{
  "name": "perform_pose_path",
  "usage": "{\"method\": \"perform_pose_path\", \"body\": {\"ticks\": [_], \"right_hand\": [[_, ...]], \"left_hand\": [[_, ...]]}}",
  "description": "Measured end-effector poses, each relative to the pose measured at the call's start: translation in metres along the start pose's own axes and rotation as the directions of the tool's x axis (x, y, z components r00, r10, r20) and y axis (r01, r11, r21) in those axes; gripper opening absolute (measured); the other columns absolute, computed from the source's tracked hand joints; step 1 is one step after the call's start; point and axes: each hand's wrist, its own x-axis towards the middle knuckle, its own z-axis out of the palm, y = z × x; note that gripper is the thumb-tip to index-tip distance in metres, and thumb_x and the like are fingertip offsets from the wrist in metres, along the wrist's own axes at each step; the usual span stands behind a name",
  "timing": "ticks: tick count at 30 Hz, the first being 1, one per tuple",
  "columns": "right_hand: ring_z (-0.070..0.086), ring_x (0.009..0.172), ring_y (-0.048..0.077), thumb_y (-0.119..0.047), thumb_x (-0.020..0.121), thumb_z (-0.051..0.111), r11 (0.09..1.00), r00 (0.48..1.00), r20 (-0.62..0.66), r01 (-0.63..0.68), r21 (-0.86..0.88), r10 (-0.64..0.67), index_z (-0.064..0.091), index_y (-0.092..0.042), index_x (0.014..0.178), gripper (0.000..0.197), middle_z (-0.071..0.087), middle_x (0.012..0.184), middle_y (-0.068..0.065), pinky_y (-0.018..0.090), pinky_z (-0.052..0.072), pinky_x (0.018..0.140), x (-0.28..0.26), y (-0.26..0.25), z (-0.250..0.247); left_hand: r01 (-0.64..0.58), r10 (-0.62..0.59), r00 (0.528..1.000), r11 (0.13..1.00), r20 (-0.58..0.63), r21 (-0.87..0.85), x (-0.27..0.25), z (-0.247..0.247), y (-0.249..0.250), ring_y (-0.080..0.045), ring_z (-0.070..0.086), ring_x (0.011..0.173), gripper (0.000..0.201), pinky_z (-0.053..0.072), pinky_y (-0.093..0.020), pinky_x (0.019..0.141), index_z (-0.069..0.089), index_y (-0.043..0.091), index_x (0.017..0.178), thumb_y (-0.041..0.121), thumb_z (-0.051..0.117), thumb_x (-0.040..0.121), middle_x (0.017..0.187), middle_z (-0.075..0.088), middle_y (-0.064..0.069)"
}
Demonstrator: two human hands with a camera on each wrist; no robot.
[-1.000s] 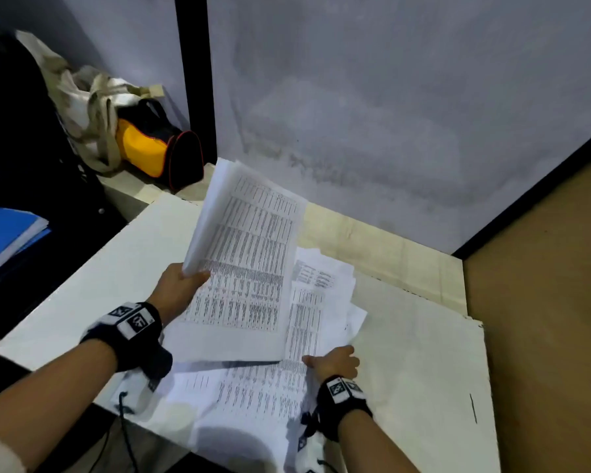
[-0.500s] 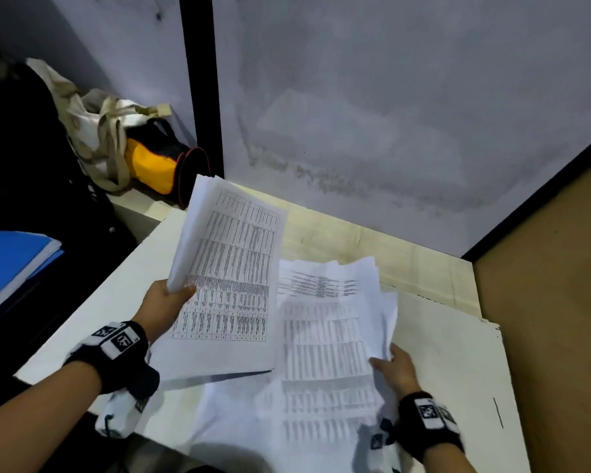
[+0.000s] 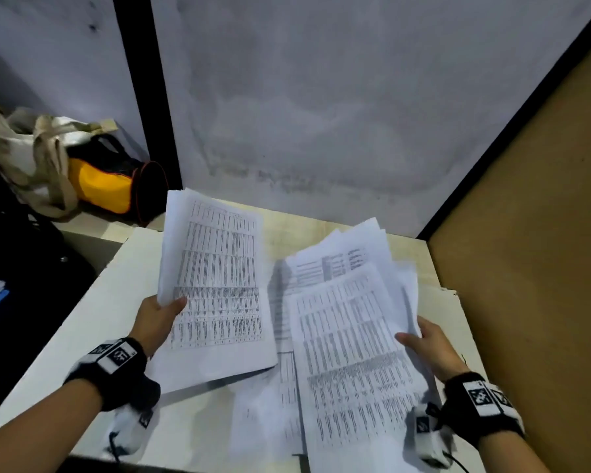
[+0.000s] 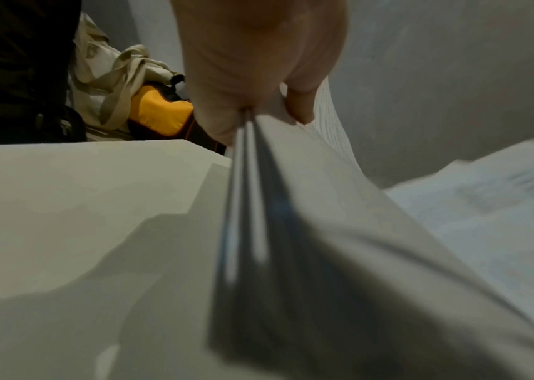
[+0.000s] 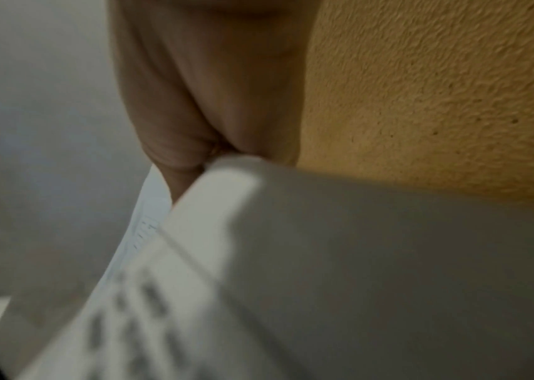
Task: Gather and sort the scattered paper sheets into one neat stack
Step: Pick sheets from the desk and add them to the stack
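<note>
White sheets (image 3: 215, 288), black printed tables

Both forearms bare; each wrist wears a black strap (image 3: 111, 373) bearing white tags printed with black square codes; a white camera unit (image 3: 430, 438) with a dark cable hangs beneath each.

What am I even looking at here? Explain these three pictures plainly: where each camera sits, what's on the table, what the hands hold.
No machine: a person wearing cameras. The wide picture comes from a head camera looking down; the two close ones come from wrist cameras looking along each hand. The left hand holds a raised bundle of printed sheets by its edge; the left wrist view shows that grip edge-on. The right hand grips the loose sheets, partly lifted, fanned out untidily over the white table. A yellow-and-black bag lies beyond.
</note>
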Motion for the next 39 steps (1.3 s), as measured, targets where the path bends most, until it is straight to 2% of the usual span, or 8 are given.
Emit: {"method": "perform_pose_path", "body": {"ticks": [3,12,22,27,30,35,38,39], "right_hand": [[0.06,0.081,0.021,0.001,0.087,0.056,0.997,0.998,-0.059,-0.03,-0.069,0.026,0.057,-0.001,0.113,0.026,0.065,0.095,0.011,0.021,0.045,0.058,-0.001,0.011,0.019],[0.061,0.09,0.031,-0.01,0.092,0.054,0.93,0.972,-0.215,0.011,-0.367,-0.097,0.061,-0.002,0.107,0.019,0.067,0.098,0.018,0.031,0.044,0.071,0.014,-0.01,-0.014],[0.058,0.089,0.025,-0.005,0.09,0.055,0.906,0.93,-0.317,0.037,-0.422,-0.186,0.064,0.006,0.098,0.017,0.062,0.086,0.01,0.029,0.037,0.071,0.016,-0.04,-0.055],[0.049,0.061,0.004,0.0,0.089,0.054,0.971,0.874,-0.426,0.187,-0.15,-0.234,0.055,-0.011,0.068,0.025,0.053,0.064,0.001,0.01,0.036,0.044,0.0,-0.073,-0.103],[0.043,0.036,-0.007,-0.004,0.09,0.054,0.959,0.854,-0.469,0.278,0.046,-0.225,0.055,-0.015,0.074,0.019,0.059,0.05,-0.007,0.007,0.032,0.035,-0.019,-0.092,-0.122],[0.065,0.054,-0.002,-0.024,0.088,0.061,0.864,0.932,-0.34,0.271,0.425,-0.125,0.059,-0.016,0.086,0.009,0.072,0.068,-0.012,0.013,0.049,0.046,-0.028,-0.092,-0.086],[0.07,0.071,0.011,-0.056,0.045,0.084,0.847,0.982,-0.173,0.158,0.507,-0.08,0.064,-0.012,0.096,0.07,0.075,0.085,0.002,0.027,0.058,0.06,-0.011,-0.07,-0.036],[0.07,0.078,0.016,-0.049,0.056,0.082,0.841,0.989,-0.132,0.126,0.526,-0.065,0.064,-0.009,0.1,0.062,0.074,0.092,0.006,0.032,0.059,0.069,-0.008,-0.065,-0.018]], "left_hand": [[-0.006,0.006,0.999,1.0,0.042,-0.005,0.002,0.002,0.002,-0.024,0.045,0.065,0.024,0.036,-0.032,0.056,0.058,-0.008,0.088,0.016,0.06,0.087,0.071,0.05,-0.017],[-0.007,0.009,0.997,1.0,0.08,-0.015,0.001,0.007,0.005,-0.015,0.029,0.049,0.029,0.025,-0.026,0.05,0.044,0.009,0.064,0.013,0.06,0.088,0.054,0.034,-0.006],[0.006,-0.004,0.995,1.0,0.103,-0.012,-0.002,0.012,0.007,-0.02,0.039,0.057,0.021,0.032,-0.031,0.055,0.054,-0.001,0.083,0.019,0.06,0.087,0.064,0.041,-0.013],[-0.008,0.008,0.995,1.0,0.097,0.006,-0.001,0.017,0.011,-0.02,0.043,0.059,0.022,0.036,-0.031,0.057,0.056,-0.002,0.085,0.02,0.06,0.088,0.065,0.045,-0.013],[-0.025,0.027,0.993,1.0,0.111,-0.014,-0.003,0.023,0.017,-0.02,0.04,0.054,0.018,0.033,-0.027,0.054,0.056,0.002,0.078,0.016,0.059,0.089,0.06,0.044,-0.008],[-0.047,0.072,0.966,0.993,0.247,-0.108,-0.018,0.041,0.039,-0.015,0.062,0.068,0.009,0.047,-0.022,0.057,0.06,0.008,0.094,0.015,0.055,0.091,0.076,0.064,-0.003],[-0.079,0.122,0.926,0.988,0.358,-0.132,-0.029,0.058,0.055,0.002,0.063,0.063,0.008,0.046,-0.008,0.055,0.061,0.011,0.095,0.01,0.054,0.091,0.069,0.068,0.013],[-0.09,0.139,0.907,0.986,0.398,-0.139,-0.033,0.063,0.062,0.003,0.064,0.068,0.013,0.047,-0.008,0.06,0.061,0.011,0.101,0.01,0.055,0.09,0.075,0.07,0.014]]}}
